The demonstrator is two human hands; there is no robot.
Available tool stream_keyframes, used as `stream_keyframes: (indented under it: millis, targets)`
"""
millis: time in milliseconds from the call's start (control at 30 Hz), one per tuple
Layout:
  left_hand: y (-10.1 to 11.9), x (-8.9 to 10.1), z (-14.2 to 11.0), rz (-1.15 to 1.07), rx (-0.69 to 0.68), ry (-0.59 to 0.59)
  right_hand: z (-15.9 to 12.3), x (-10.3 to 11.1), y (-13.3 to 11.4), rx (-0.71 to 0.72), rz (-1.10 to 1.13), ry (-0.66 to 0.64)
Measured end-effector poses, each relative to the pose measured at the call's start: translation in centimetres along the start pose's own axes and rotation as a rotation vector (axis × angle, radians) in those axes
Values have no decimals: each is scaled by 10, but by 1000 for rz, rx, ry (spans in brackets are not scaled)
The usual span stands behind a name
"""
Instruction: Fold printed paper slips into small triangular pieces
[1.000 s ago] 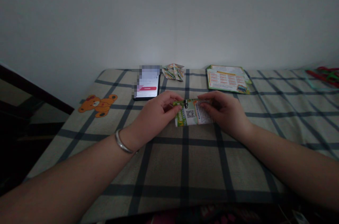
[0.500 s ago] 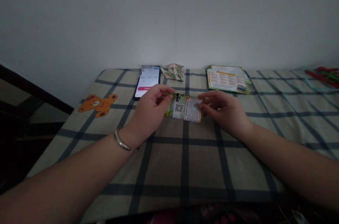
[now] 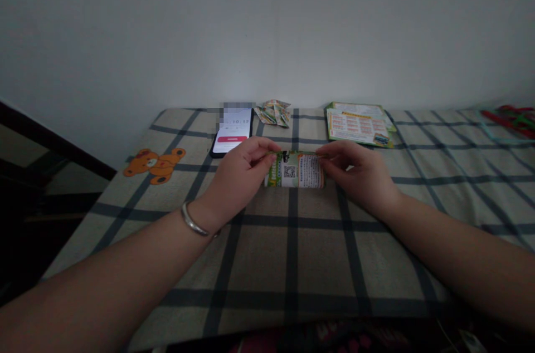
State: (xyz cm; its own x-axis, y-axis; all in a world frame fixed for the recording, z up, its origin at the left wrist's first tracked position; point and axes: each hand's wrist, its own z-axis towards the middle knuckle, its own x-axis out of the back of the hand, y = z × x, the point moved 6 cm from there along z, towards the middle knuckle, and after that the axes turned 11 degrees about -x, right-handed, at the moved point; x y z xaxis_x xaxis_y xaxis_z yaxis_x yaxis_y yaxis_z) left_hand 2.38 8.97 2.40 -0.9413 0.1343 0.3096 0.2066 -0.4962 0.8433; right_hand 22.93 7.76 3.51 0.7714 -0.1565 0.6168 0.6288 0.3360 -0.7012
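Note:
A printed paper flyer, green with a QR code and a block of text, is stretched between my two hands above the checked cloth; it looks folded along its top edge. My left hand pinches its left end between thumb and fingers, with a silver bangle on that wrist. At the flyer's right end, my right hand grips the upper corner between thumb and fingertips. Some of the fingers behind the paper are hidden.
Behind my left hand lies a phone showing a timer. Beside it sits a folded paper piece. A stack of printed flyers rests at the back right, and red and green items at the far right. An orange bear cutout lies left.
The flyer has shifted slightly right and now lies more level, facing me more squarely. Both hands keep their pinch on it.

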Motion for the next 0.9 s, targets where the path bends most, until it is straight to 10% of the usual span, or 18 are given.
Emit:
stream_keyframes:
  millis: [900]
  targets:
    - [12, -5, 4, 686, -242, -277, 13, -7, 11, -25, -236, -74]
